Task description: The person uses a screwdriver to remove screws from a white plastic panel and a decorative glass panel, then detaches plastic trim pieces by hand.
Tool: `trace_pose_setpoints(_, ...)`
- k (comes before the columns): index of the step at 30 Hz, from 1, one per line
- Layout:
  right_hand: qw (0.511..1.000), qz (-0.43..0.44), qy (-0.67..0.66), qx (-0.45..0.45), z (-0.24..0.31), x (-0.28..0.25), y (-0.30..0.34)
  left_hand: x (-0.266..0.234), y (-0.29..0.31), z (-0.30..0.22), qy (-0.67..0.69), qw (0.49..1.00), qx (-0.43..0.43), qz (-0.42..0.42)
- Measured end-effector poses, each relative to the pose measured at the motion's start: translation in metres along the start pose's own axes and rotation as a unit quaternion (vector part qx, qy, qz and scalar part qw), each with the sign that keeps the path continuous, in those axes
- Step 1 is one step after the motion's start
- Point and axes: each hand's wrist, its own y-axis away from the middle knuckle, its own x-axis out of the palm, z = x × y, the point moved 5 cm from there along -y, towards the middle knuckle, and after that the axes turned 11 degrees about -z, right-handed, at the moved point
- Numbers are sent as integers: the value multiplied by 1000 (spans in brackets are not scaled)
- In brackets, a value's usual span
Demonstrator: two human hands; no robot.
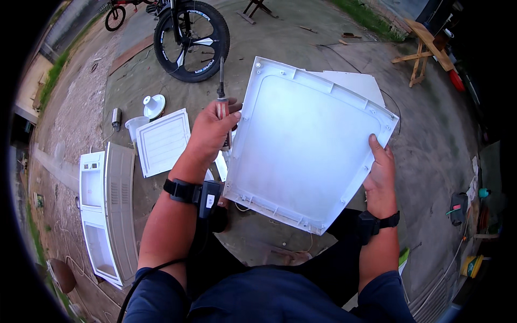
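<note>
Blue shirt (269, 299) nearest; right grip (381, 175) holds white panel (307, 145) at right, left grip (210, 129) screwdriver (222, 107).

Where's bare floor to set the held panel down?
Widest: concrete right of the right hand, short of the wooden stand. Smaller: right of the bicycle wheel, beyond the held panel. Crowded: left, with the white housing and the ribbed panel.

Diffuse daylight is spreading over the grey ground (431, 161), casting only faint shadows; the white panel (307, 142) is glowing, nearly washed out, and fisheye distortion is bending edges toward black corners.
</note>
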Motion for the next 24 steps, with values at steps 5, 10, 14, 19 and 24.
trace_pose_setpoints(5, 999, 34, 20, 15, -4, -3, -1, 0, 6, 5, -7, 999, -47, 18)
trace_pose_setpoints(10, 999, 9, 53, -6, -11, -9, -8, 6, 8, 9, -48, 997, -43, 30)
trace_pose_setpoints(14, 996, -8, 81, -24, -9, -11, -7, 11, 15, 5, -65, 997, -42, 18)
trace_pose_setpoints(19, 994, -20, 102, -35, -9, -13, -8, 11, 15, 2, -92, 995, -27, 15)
trace_pose_setpoints(24, 996, -26, 79, -10, -7, -11, -6, 4, 15, 2, -97, 994, -37, 17)
